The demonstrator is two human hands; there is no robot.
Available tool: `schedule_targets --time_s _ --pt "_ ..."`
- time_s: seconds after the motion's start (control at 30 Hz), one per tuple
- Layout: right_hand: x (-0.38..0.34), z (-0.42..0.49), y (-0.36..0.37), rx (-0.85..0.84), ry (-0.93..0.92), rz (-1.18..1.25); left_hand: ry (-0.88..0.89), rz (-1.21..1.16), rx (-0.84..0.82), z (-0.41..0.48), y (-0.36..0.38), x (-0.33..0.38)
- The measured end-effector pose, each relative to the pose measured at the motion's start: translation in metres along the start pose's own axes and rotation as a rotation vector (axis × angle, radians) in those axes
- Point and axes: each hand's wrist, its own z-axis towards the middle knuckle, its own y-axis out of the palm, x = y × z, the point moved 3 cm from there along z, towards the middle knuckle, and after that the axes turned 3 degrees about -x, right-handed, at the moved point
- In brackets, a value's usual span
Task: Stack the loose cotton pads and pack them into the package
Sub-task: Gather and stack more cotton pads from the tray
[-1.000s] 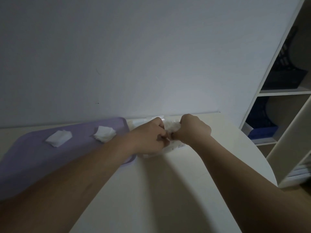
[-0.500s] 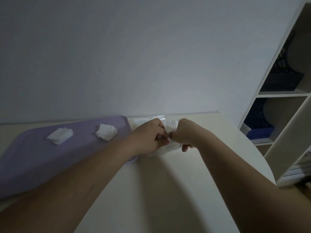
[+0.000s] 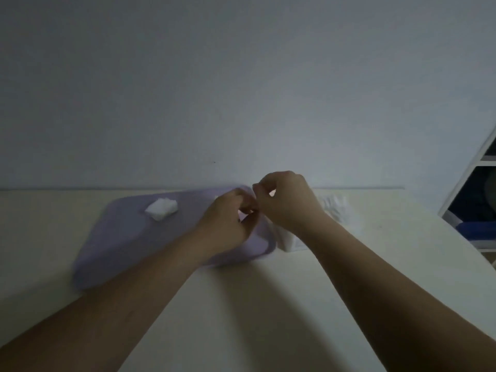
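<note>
Both hands (image 3: 257, 210) now left of package (image 3: 335, 210), over tray (image 3: 120, 237).

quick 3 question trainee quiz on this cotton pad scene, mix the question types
1. True or false: a loose cotton pad lies on the purple tray.
2. The package sits on which side of the tray? A) left B) right C) on top of it
3. Fill in: the left hand and right hand meet above the tray's ____ edge.

Key: 1 true; 2 B; 3 right
</note>
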Motion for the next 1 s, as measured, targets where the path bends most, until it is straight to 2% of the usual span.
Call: schedule_targets --time_s 0.07,0.1,0.27,0.33,0.5,0.6,0.7,0.77,0.9,1.0 --pt "-0.016 0.002 0.038 -0.077 -0.034 0.136 -0.117 0.113 -0.022 -0.016 -0.024 -0.035" --pt "-0.020 0.004 0.057 -0.134 -0.041 0.129 -0.173 0.170 -0.036 -0.022 -0.034 -0.053" --pt "-0.024 0.026 0.130 -0.334 -0.066 -0.190 -0.371 0.466 -0.135 -0.044 -0.078 -0.123" --pt "-0.021 0.035 0.142 -0.339 -0.014 -0.270 -0.447 0.435 -0.146 -0.046 -0.087 -0.139" --pt "-0.024 0.044 0.137 -0.329 -0.013 -0.212 -0.502 0.297 -0.114 -0.037 -0.095 -0.156" --pt "-0.031 0.044 0.132 -0.380 -0.077 -0.187 -0.394 0.248 -0.032 -0.041 -0.095 -0.149" --pt "-0.032 0.044 0.129 -0.426 -0.078 -0.158 -0.299 0.120 -0.031 -0.050 -0.088 -0.136" --pt "-0.029 0.045 0.126 -0.437 -0.068 -0.162 -0.361 0.051 -0.022 -0.056 -0.088 -0.131" --pt "-0.025 0.045 0.128 -0.496 0.053 -0.048 -0.628 -0.014 -0.009 -0.061 -0.091 -0.143" --pt "-0.023 0.041 0.130 -0.523 0.111 0.089 -0.624 -0.060 -0.011 -0.059 -0.093 -0.142"
